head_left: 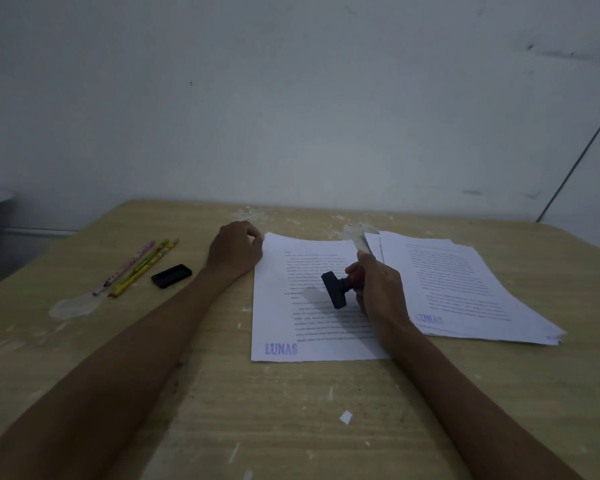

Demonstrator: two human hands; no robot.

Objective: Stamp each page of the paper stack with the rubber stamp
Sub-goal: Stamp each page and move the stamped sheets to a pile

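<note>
A printed page (274, 317) lies in front of me with a purple LUNAS mark (280, 348) in its lower left corner. My right hand (378, 289) grips the handle of the rubber stamp (334, 290), which is tipped on its side just above the page's middle, its dark base facing left. My left hand (234, 249) rests with curled fingers at the page's top left corner. To the right lies a fanned paper stack (471, 289), its top sheet also marked LUNAS (429, 319).
On the wooden table (291, 410), three pencils (142, 266) lie at the left beside a small black case (171, 276). White flecks and paper scraps dot the tabletop. A pale wall stands right behind the table's far edge.
</note>
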